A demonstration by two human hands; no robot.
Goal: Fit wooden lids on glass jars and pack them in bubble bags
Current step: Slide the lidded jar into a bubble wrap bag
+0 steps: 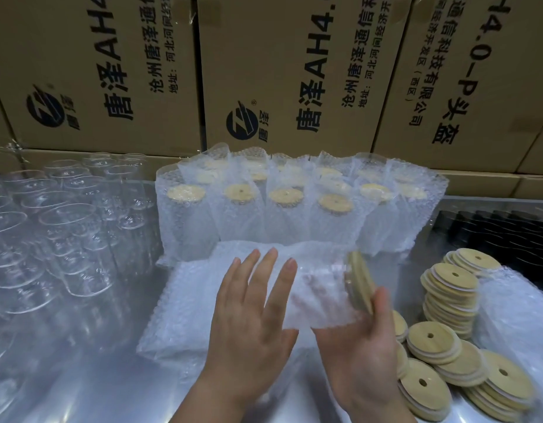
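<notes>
Nearby, two bare hands hold a lidded jar on its side over a pile of bubble bags.
The left hand (252,328) lies flat, fingers straight and spread, on the side of the clear glass jar (319,288); the right hand (362,346) cradles it from beneath, fingers wrapped round the glass and thumb up beside the round wooden lid (360,282) fitted on its mouth, which points right. Whether the jar has entered a bag is too blurred to tell. Under it a stack of flat clear bubble bags (184,300) lies on the shiny metal table (81,377). Right of the hands, loose wooden lids (432,343) with centre holes lie heaped. To the left stand empty glass jars (65,239), mouths up. Behind, rows of upright bubble bags (239,215) each hold a lidded jar, in front of printed brown cardboard boxes (279,71).
</notes>
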